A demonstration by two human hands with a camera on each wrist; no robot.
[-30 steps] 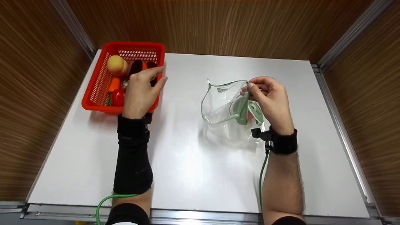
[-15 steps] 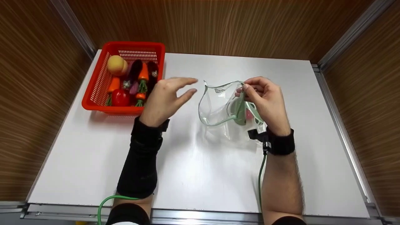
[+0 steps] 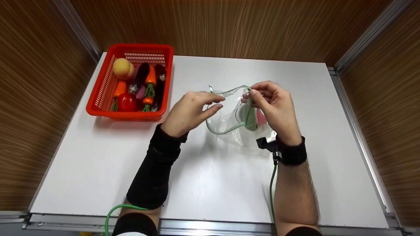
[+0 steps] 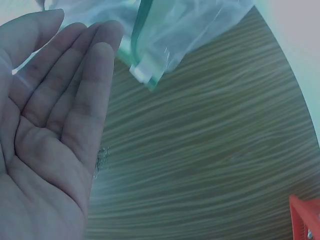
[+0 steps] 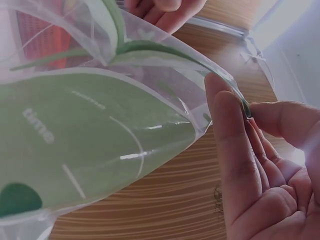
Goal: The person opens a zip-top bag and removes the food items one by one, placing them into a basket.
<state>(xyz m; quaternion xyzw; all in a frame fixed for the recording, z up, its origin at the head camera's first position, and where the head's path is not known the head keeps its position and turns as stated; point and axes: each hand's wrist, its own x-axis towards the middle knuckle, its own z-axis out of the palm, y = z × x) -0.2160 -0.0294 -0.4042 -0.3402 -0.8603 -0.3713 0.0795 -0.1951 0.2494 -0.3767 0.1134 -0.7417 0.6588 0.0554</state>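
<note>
A clear plastic zip bag [image 3: 233,132] with green print and a green-edged mouth hangs from my right hand [image 3: 274,105], low over the white table. The right thumb and fingers pinch one corner of its rim, as the right wrist view shows on the bag [image 5: 100,115]. Something pink [image 3: 261,117] shows through the plastic beside the green panel. My left hand [image 3: 192,113] is at the opposite side of the mouth, thumb and fingers apart around the rim in the head view. In the left wrist view, a white zip slider [image 4: 141,73] sits just past those fingertips.
A red basket [image 3: 129,114] at the back left holds a yellow peach [image 3: 122,68], a red pepper [image 3: 126,102], carrots [image 3: 151,77] and eggplants [image 3: 142,73]. Wood-grain walls [image 3: 210,29] close off the back and both sides. Green cables trail from both arms.
My left hand has moved right, from over the basket to the bag's left rim. The right hand keeps its pinch and has shifted slightly left with the bag.
</note>
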